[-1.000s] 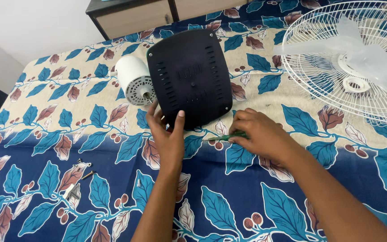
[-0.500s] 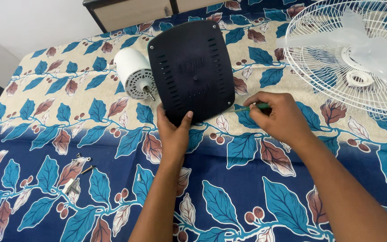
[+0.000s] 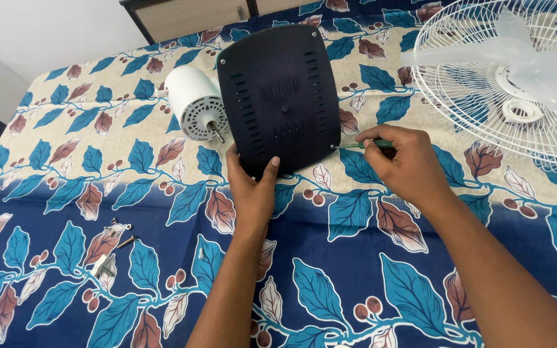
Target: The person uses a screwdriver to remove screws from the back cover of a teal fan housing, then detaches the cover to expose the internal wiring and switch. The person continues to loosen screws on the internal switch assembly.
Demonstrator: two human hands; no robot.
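- My left hand [image 3: 251,193] grips one black cover [image 3: 280,96] by its bottom edge, thumb pressed on the face and fingers curled behind it; the cover stands tilted up off the cloth [image 3: 162,212], at 12 o'clock from that hand.
- My right hand [image 3: 402,166] is pinched narrow around one green screwdriver [image 3: 363,144]; its tip points to 9 o'clock and meets the cover's lower right corner.
- The cover shows two columns of slots, and I count three corner screw spots; the fourth corner is hidden by my hand.
- One white motor [image 3: 195,111] lies on the cloth at 9 o'clock from the cover, just beside it, one shaft sticking out.
- One white fan guard [image 3: 478,96] with its clear blades [image 3: 536,67] lies at 3 o'clock, well apart from the cover.
- A few small screws [image 3: 118,233] lie at 8 o'clock from my left hand, too small to count.
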